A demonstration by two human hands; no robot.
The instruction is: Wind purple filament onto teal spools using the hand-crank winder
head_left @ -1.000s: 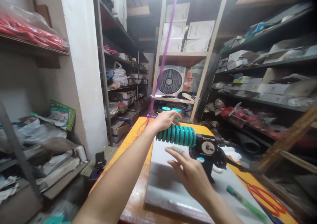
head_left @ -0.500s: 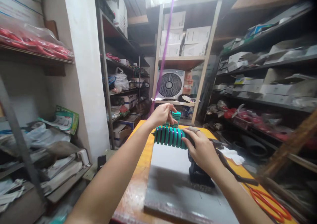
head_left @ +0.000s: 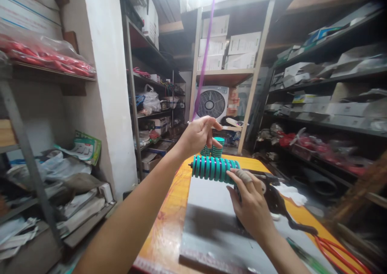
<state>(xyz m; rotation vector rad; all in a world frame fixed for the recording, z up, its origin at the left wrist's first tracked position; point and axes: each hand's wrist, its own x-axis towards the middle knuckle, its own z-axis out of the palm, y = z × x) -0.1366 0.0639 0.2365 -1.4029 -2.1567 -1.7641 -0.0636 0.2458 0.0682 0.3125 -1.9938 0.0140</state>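
Observation:
A roll of green rings with dark purple gaps (head_left: 213, 169) lies level on a thin dark spindle, its tip showing on the left. My right hand (head_left: 249, 197), a wrap around one finger, rests stretched fingers on the roll's right end; the thumb stands apart below. Above the roll's left half hovers my left hand (head_left: 201, 134), fingers loosely bent and apart, with nothing visible between them. Behind it, a purple strip (head_left: 207, 44) hangs from above; its lower end is hidden. Black tool parts (head_left: 276, 203) extend right of the roll, partly covered by my right hand.
Green ringed rolls (head_left: 217, 147) stand upright at the back of the yellow table (head_left: 163, 221). A grey board (head_left: 208, 225) lies under my hands. Orange cable (head_left: 338, 254) loops at right. A box fan (head_left: 211, 103) and loaded shelves (head_left: 338, 108) surround the table.
My right hand has slid right and down along the roll, its thumb coming off it. My left hand has risen slightly from the roll. The view has shifted a little.

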